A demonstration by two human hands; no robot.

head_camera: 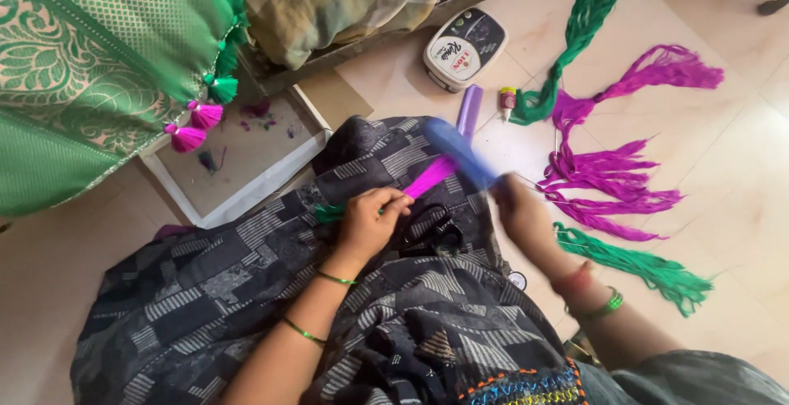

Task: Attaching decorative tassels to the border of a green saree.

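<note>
Tassel point(429, 177) work is partway along, by the look of it: at upper left, finished pink and green tassels point(201, 113) are hanging off the green cloth point(90, 68), while loose thread bundles point(612, 183) are waiting at right. At centre, your left hand point(370, 223) is pinching the pink tassel's base, fingers closed on it, the strands pointing up-right from the grip. Scissors point(431, 228) are lying just beside it on your lap. Your right hand point(522, 212), blurred, is gripping a blue comb point(460, 154) over the tassel's tip.
</note>
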